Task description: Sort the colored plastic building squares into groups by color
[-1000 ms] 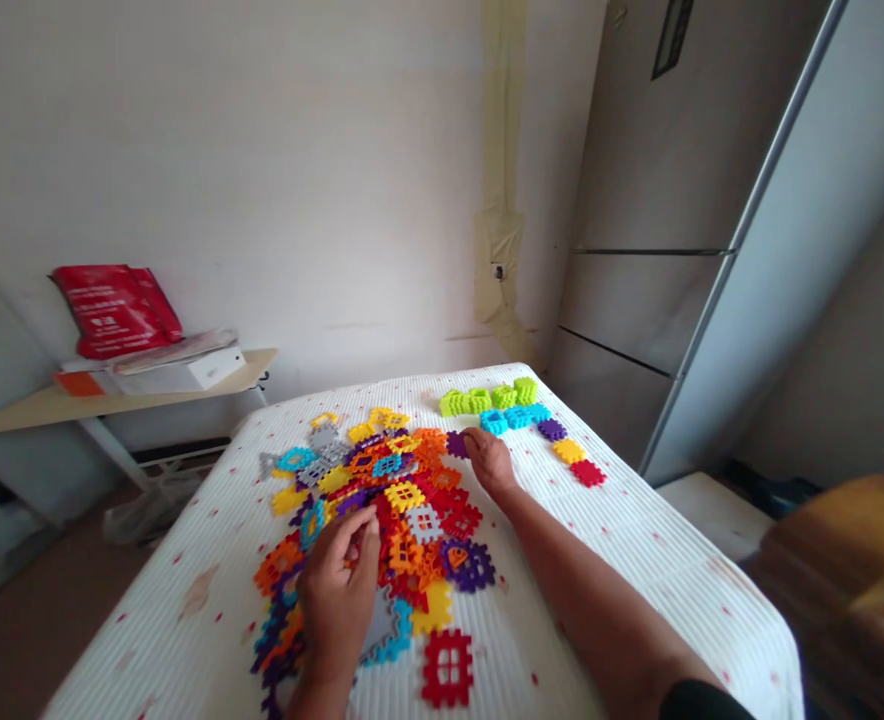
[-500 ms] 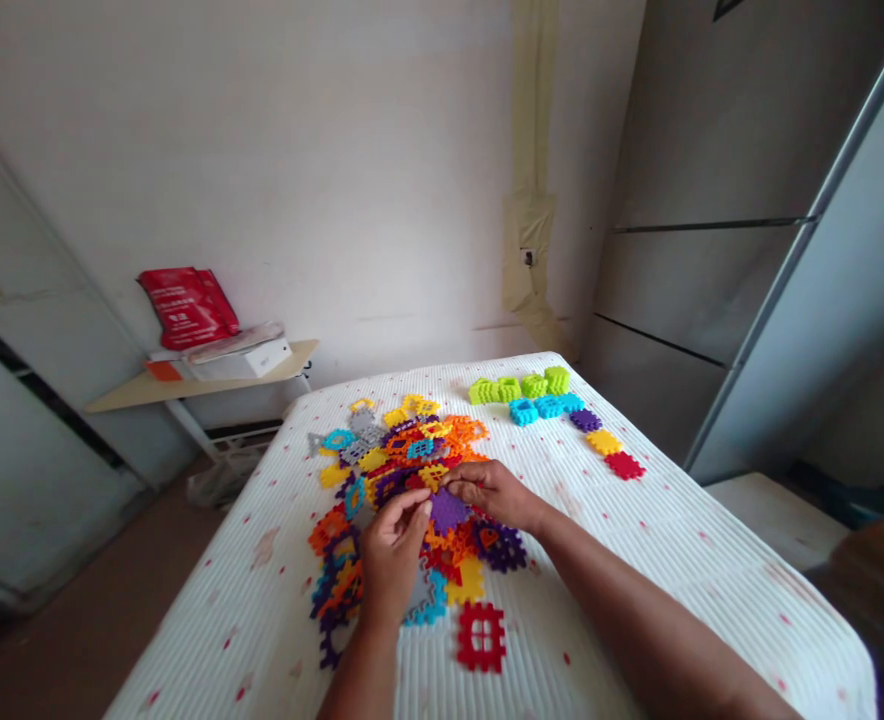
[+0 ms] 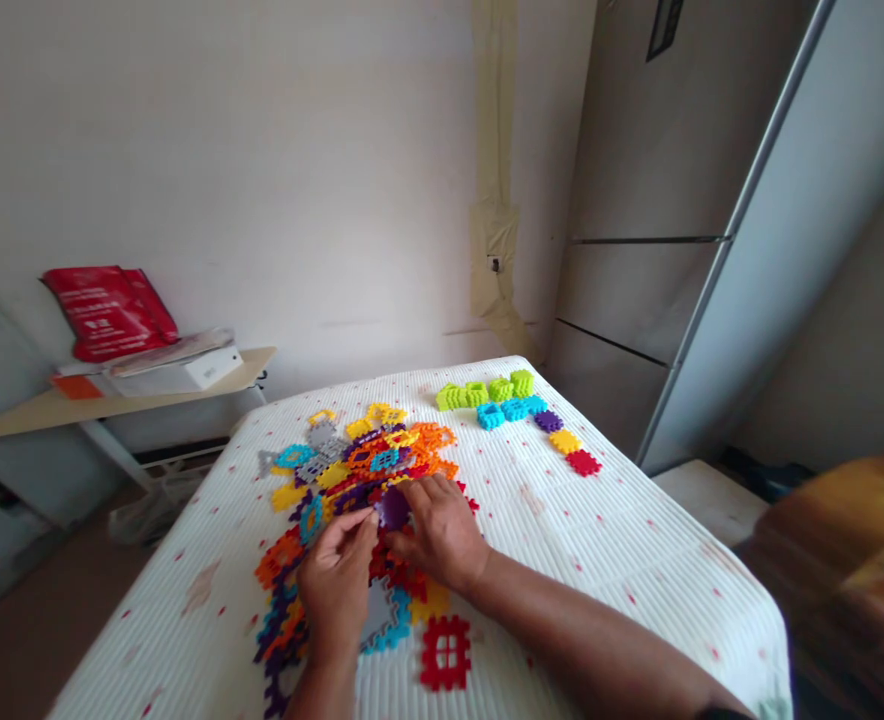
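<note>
A purple interlocking plastic tile (image 3: 392, 509) is between my hands, above a heap of similar tiles. My left hand (image 3: 335, 578) pinches its left edge between thumb and fingertips. My right hand (image 3: 446, 532) curls over its right side, fingers bent and thumb below, partly covering the tile. Under and around both hands lies the mixed heap with orange tiles (image 3: 433, 436), grey tiles (image 3: 322, 434), blue and yellow ones. A red window-shaped tile (image 3: 446, 652) lies at the near side of the heap, left of my right forearm.
Sorted stacks stand at the far right of the table (image 3: 562, 560): green tiles (image 3: 487, 391), blue tiles (image 3: 515, 409), then a purple tile (image 3: 549, 421), a yellow tile (image 3: 565, 441) and a red tile (image 3: 584, 462). A side table (image 3: 254, 370) carries a red bag (image 3: 108, 310). A fridge (image 3: 629, 300) stands right.
My right hand has turned and spread over the purple tile, where before its fingertips pinched the far edge. The left hand keeps its pinch. The view has swung right.
</note>
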